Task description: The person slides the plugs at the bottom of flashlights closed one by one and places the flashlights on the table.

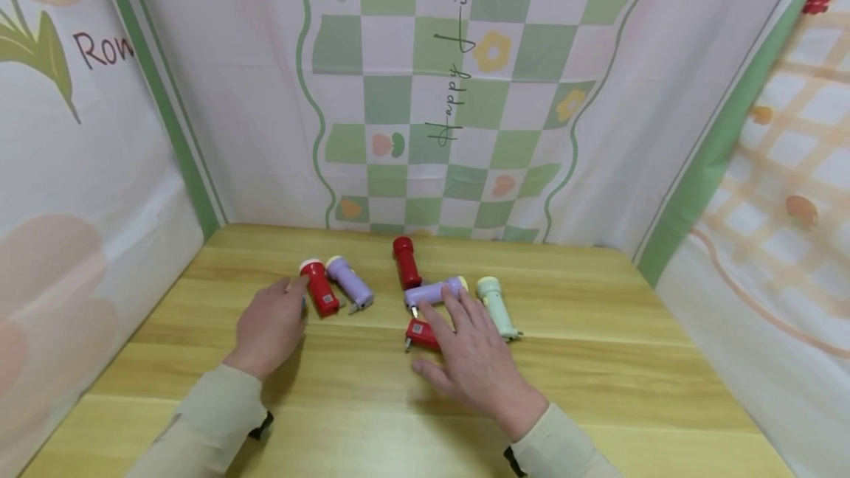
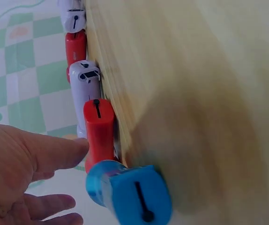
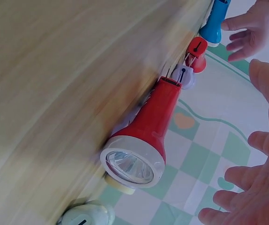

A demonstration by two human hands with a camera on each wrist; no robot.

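Several small flashlights with fold-out metal prongs lie on the wooden table. My left hand (image 1: 268, 327) is at the left, its fingers loosely extended beside a blue flashlight (image 2: 141, 194), which it mostly hides in the head view. The left thumb reaches close to a red flashlight (image 1: 320, 290); whether it touches cannot be told. A purple flashlight (image 1: 350, 284) lies just right of that one. My right hand (image 1: 481, 360), fingers spread, hovers above a white-rimmed red flashlight (image 3: 148, 119), partly covering it in the head view. Behind its fingertips lies another purple flashlight (image 1: 428, 293).
A darker red flashlight (image 1: 406, 262) points toward the back of the table (image 1: 358, 404). To the right of the right hand's fingers lies a mint green flashlight (image 1: 498, 308). Patterned cloth (image 1: 265, 131) hangs behind the table and along both sides.
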